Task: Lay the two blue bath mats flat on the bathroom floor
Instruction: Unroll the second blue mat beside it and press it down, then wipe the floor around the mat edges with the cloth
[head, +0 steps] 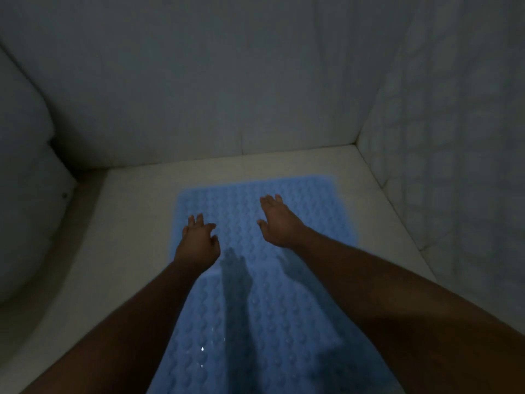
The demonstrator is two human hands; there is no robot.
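A light blue bath mat (pixel 306 206) with a bumpy surface lies on the pale floor, running from near the far wall down to the bottom of the view. Whether it is one mat or two end to end I cannot tell in the dim light. My left hand (pixel 199 241) hovers over the mat's left edge, fingers spread and slightly bent, holding nothing. My right hand (pixel 277 221) is stretched over the mat's far half with its fingers straight and spread. Both hands cast shadows on the mat below them.
White tiled walls close the space ahead (pixel 227 81) and on the right (pixel 443 166). A rounded white fixture (pixel 22 194) bulges in at the left. Bare floor strips (pixel 127 209) flank the mat on both sides.
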